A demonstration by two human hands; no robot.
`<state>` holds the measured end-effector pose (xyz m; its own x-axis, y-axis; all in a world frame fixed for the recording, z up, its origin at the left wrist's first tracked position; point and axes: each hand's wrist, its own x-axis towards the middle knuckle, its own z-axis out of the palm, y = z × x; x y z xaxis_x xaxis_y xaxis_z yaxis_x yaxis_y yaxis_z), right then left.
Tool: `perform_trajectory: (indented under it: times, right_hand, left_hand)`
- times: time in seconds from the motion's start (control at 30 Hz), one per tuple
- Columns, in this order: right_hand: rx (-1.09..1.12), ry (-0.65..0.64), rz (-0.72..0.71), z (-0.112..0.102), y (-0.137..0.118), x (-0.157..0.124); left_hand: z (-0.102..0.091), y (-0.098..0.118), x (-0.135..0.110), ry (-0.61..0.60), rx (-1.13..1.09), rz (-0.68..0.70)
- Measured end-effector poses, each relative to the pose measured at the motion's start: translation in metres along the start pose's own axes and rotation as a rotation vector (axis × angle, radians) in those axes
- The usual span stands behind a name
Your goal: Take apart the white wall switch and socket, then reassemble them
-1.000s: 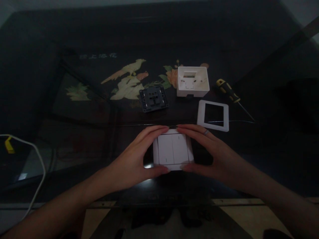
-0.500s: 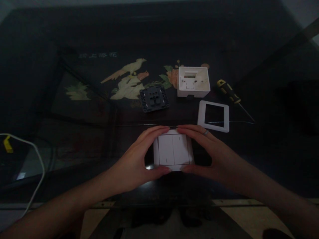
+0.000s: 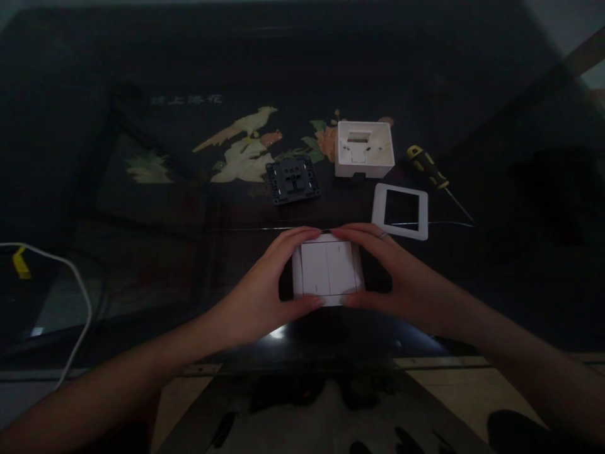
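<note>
A white two-rocker light switch (image 3: 328, 270) faces up between my hands, close to the table's near side. My left hand (image 3: 278, 277) grips its left part, thumb on the near edge and fingers on the far edge. In the same way my right hand (image 3: 385, 268), with a ring on one finger, grips the right part. Beyond my right hand lies a white square frame (image 3: 423, 217). Farther off is an open white mounting box (image 3: 363, 170). A dark switch back part (image 3: 293, 181) lies beyond my left hand.
A black and yellow screwdriver (image 3: 430, 169) lies right of the box, its shaft pointing towards the near right. On the left, a white cable (image 3: 80, 284) with a yellow tag (image 3: 21, 263) hangs over the edge of the dark glossy table (image 3: 155, 265), which has bird and flower pictures.
The whole view has shifted slightly, with everything a little higher in the picture. Both hands keep the same grip on the light switch; the things on the table have stayed put.
</note>
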<state>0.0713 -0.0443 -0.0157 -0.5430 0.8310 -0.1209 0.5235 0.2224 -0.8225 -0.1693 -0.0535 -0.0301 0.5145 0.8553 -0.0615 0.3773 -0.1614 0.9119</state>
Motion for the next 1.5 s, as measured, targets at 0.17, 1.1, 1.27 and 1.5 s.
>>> perform_trajectory:
  times: [0.17,1.1,1.27,1.5]
  right_hand:
    - [0.150,-0.034,-0.018,-0.001,0.007,0.004]
    - [0.224,-0.039,-0.051,-0.001,0.015,0.009]
    - [0.205,0.062,-0.019,-0.002,0.013,0.010]
    - [0.154,0.188,0.072,0.003,0.009,0.018]
  left_hand:
    - [-0.006,-0.009,0.003,-0.027,-0.034,0.060]
    - [-0.008,-0.017,0.013,-0.044,-0.157,0.088]
    - [-0.014,-0.010,0.013,-0.007,-0.149,0.022]
    - [-0.012,-0.007,0.012,0.084,-0.078,-0.040]
